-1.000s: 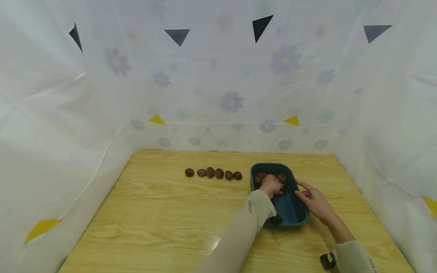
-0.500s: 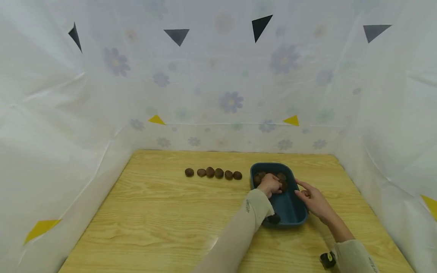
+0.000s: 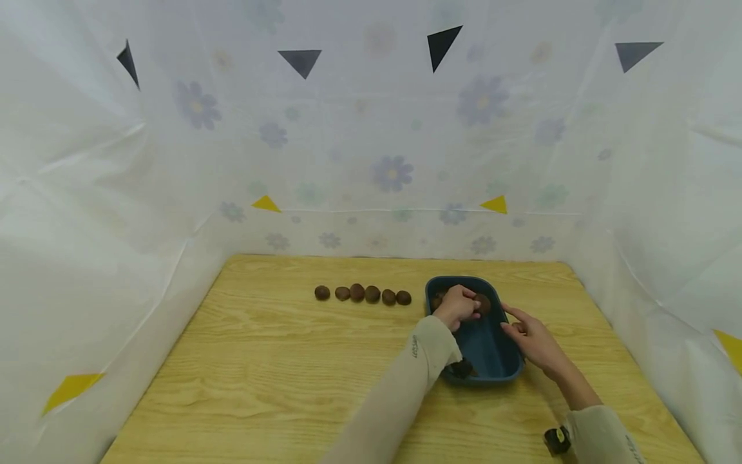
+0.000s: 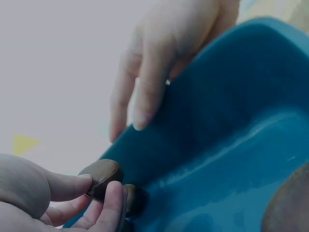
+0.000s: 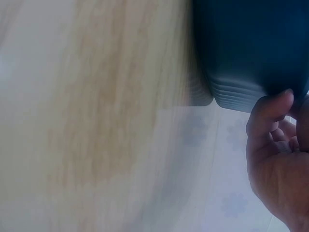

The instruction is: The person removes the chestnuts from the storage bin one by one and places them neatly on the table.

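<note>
My left hand [image 3: 456,307] is over the far part of a dark blue rectangular tub [image 3: 489,364]. In the left wrist view its thumb and fingers pinch a glossy brown chestnut [image 4: 100,177], raised near the tub's wall. Just behind the fingers is another chestnut [image 4: 134,200]. A large brown rounded shape [image 4: 289,205] is cut off at that view's right edge. My right hand [image 3: 539,347] touches the tub's right side with extended index finger and thumb. In the right wrist view, the thumb lies against the outer wall and the other fingers are partly hidden.
Left of the tub, several chestnuts [image 3: 357,293] form a row across the back of the wooden table [image 3: 278,380]. White flowered sheeting [image 3: 348,142] surrounds the table at the back and sides. A small black device [image 3: 557,441] sits at the right cuff.
My left hand has risen slightly and moved toward the back of the tub, now with a chestnut visible at its fingertips. The right hand, the tub and the row stay in place.
</note>
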### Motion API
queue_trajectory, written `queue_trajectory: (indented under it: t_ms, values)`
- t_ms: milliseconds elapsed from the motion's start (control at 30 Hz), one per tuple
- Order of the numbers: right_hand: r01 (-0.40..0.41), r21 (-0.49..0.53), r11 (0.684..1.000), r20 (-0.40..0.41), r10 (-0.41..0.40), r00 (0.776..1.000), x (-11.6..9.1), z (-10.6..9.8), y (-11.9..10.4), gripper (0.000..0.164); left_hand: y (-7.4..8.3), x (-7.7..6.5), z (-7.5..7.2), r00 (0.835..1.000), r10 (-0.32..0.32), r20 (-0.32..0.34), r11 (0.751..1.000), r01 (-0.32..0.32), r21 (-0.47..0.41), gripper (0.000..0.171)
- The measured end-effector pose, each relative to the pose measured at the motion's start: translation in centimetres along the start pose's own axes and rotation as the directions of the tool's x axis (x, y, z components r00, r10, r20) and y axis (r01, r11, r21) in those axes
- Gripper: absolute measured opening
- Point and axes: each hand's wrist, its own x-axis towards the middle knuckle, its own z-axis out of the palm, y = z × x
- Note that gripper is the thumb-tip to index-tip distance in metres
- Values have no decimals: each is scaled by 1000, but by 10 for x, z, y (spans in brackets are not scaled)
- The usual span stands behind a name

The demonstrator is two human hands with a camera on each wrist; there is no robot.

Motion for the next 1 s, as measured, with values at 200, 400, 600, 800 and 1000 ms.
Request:
queue_trajectory:
  t_ms: [200,400,600,800,1000]
  values:
    - [-8,17,1000,11,7,1000,1,-1,1,60,5,-1,-8,1000,29,11,999,-28,-35,20]
    - [-2,23,1000,0,2,1000,2,-2,3,60,6,-2,-18,997,60,40,996,-57,-69,21]
    - [-3,21,1000,5,3,1000,1,-3,4,61,3,-5,-34,990,104,96,989,-93,-111,23]
    - [5,5,1000,3,-5,1000,0,-4,4,62,7,-12,-54,978,160,132,981,-143,-128,24]
    - [13,0,1000,1,-13,1000,1,-3,5,62,6,-17,-83,970,186,156,978,-168,-123,28]
